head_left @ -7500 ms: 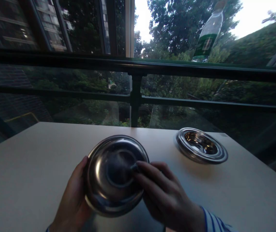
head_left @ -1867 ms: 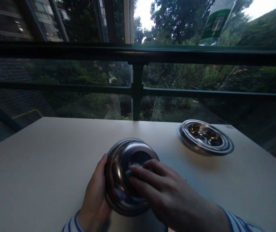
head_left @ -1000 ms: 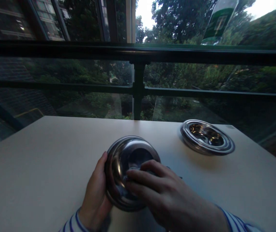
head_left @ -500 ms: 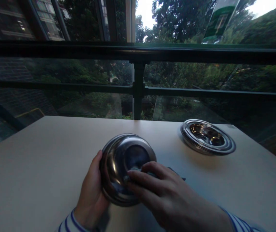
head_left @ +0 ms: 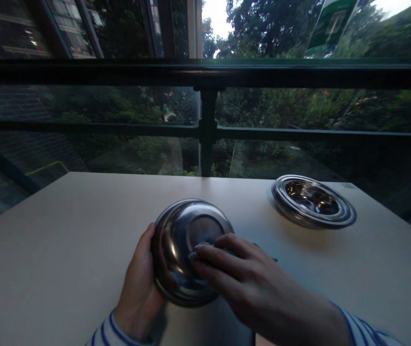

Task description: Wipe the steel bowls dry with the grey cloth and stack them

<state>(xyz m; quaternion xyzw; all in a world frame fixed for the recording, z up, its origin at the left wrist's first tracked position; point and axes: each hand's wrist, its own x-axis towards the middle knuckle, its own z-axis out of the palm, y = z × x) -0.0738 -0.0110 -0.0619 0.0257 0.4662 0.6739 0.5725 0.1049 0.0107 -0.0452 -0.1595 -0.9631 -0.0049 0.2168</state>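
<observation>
A shiny metal bowl (head_left: 176,245) is tilted with its round underside facing me, over the near middle of the table. My left hand (head_left: 138,283) grips its left rim, thumb along the side and the other fingers hidden beneath. Against the bowl's base, my right hand (head_left: 248,278) presses with curled fingers. Pinched under those fingertips is a bunched greyish cloth (head_left: 202,245), mostly covered by the hand; a dark corner pokes out beyond the knuckles.
A stack of shiny metal bowls (head_left: 313,202), right side up with wide rims, sits at the far right of the white table (head_left: 64,240). Behind the table's back edge runs a dark railing (head_left: 118,73) with glass panels. A green-labelled bottle (head_left: 330,29) shows above the rail.
My right hand has slid slightly up the bowl's underside with the cloth. My left hand keeps its grip on the bowl. The whole view has shifted a little.
</observation>
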